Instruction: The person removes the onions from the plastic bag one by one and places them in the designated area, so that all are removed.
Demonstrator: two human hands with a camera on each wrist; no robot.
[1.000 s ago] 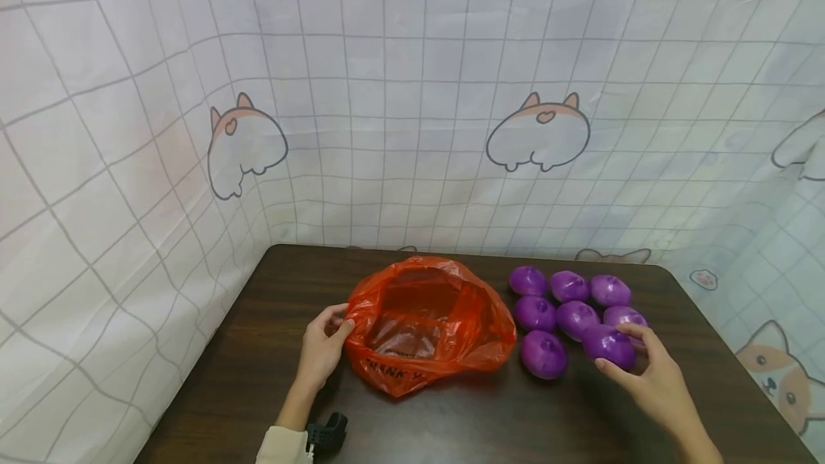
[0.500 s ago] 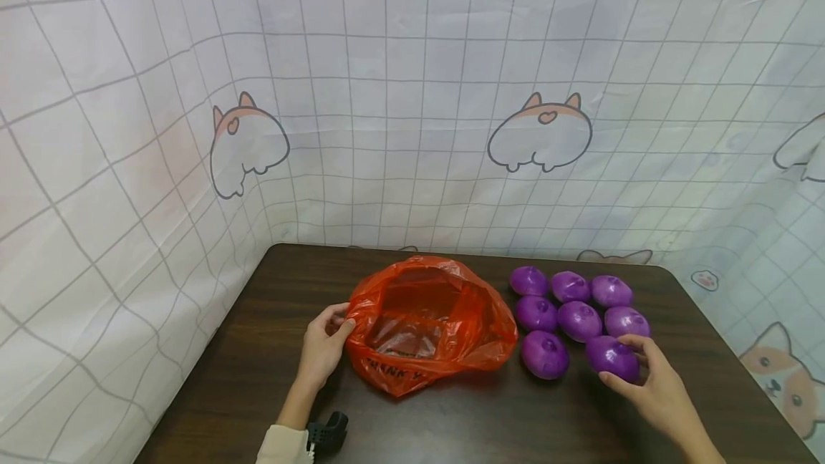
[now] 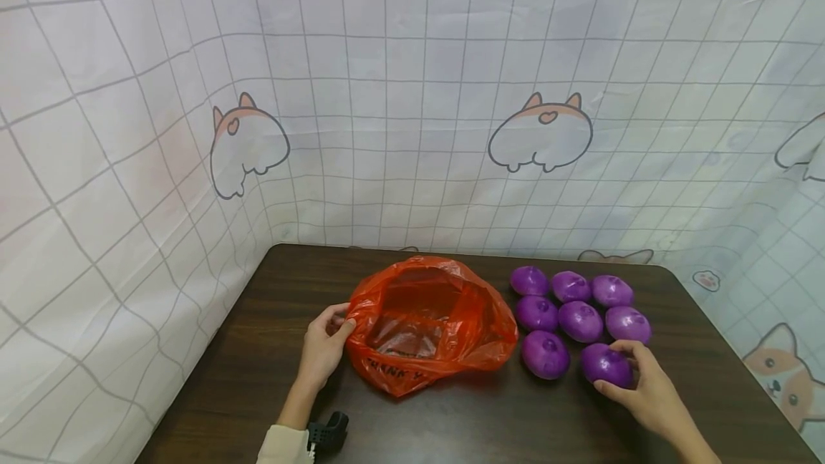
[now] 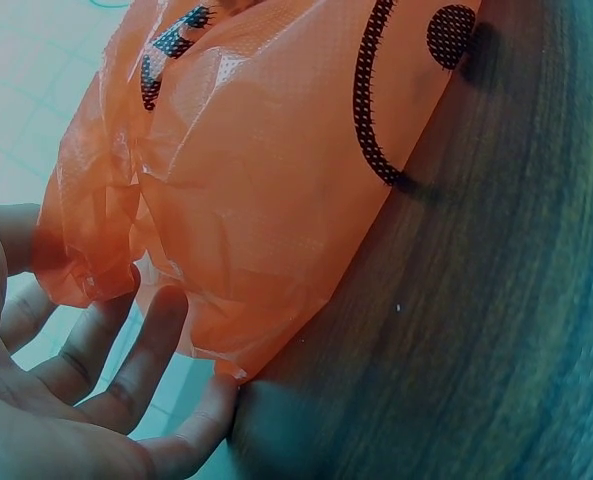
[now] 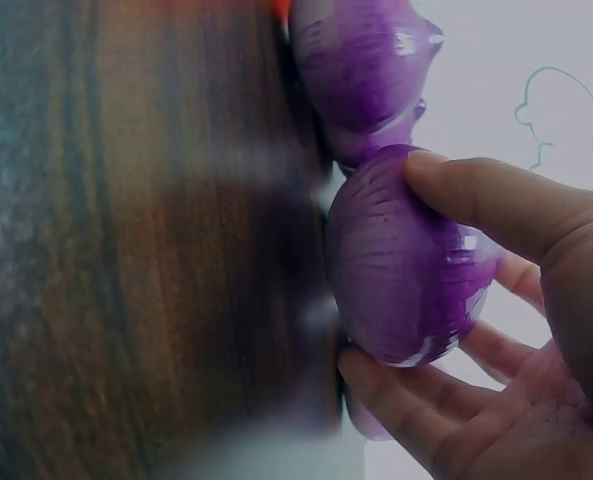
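Note:
On the left, my left hand (image 3: pixel 324 348) holds the side of an orange-red plastic bag (image 3: pixel 430 365) at its rim, thumb on one side and fingers along the other. The bag lies with its wide mouth spread and dark lettering on its front; in the left wrist view the fingertips (image 4: pixel 166 310) press against the thin film. At the right, my right hand (image 3: pixel 651 385) grips a purple onion (image 3: pixel 604 365) between thumb and fingers. That onion sits low at the table, at the near right corner of the group. The right wrist view shows the thumb across its upper side.
Several more purple onions (image 3: pixel 581 321) stand in close rows behind and beside the held one, near the bag's right side. The dark wooden table (image 3: pixel 477 424) meets a white gridded cloth (image 3: pixel 412 127) with dog drawings at its back and sides.
My right hand has brought its onion down and slightly toward the near side, uncovering the onion behind it. The left hand and the bag have stayed put.

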